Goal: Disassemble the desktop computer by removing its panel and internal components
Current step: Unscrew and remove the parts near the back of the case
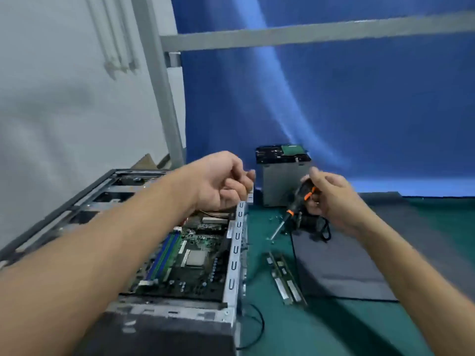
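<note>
The open desktop case (235, 255) lies on its side at the lower left, its green motherboard (195, 255) exposed with blue memory slots and a bare square processor. My left hand (223, 181) hovers over the case's far right corner with the fingers curled; whether it pinches something small is unclear. To the right of the case, my right hand (331, 199) grips a black and orange screwdriver (298, 204), its shaft pointing down and left above the mat.
Two memory sticks (286, 278) lie on the green mat (334, 330) beside a dark grey panel (341, 265). A grey power supply box (280, 181) stands behind, with small screws and a black cable nearby. A blue backdrop and grey frame rise at the back.
</note>
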